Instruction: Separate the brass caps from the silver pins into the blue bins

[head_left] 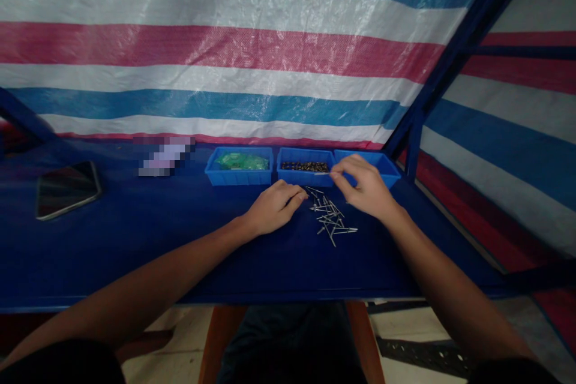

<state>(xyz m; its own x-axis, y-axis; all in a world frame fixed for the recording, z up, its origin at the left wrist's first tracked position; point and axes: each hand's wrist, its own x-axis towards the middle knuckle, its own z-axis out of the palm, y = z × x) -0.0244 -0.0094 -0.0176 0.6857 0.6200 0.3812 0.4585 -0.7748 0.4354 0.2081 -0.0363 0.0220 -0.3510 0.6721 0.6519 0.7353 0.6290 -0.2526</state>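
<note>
Thin silvery metal pins (330, 216) lie in a loose heap on the blue table. At the heap's left edge, my left hand (278, 207) has its fingers pressed together; whatever they may hold is too small to make out. My right hand (362, 185) pinches a thin metal pin (322, 174), which points left over the front rim of the middle blue bin (303, 179). Small dark and brassy pieces (305, 166) fill the bottom of that bin. The right blue bin (387, 175) is partly hidden behind my right hand.
A left blue bin (240, 177) holds a green plastic bag (243, 161). A phone (68, 189) lies at the far left of the table (148, 228), with a blurred item (166, 156) farther back. Striped sheeting (225, 48) hangs behind, and a blue frame post (432, 93) slants at the right.
</note>
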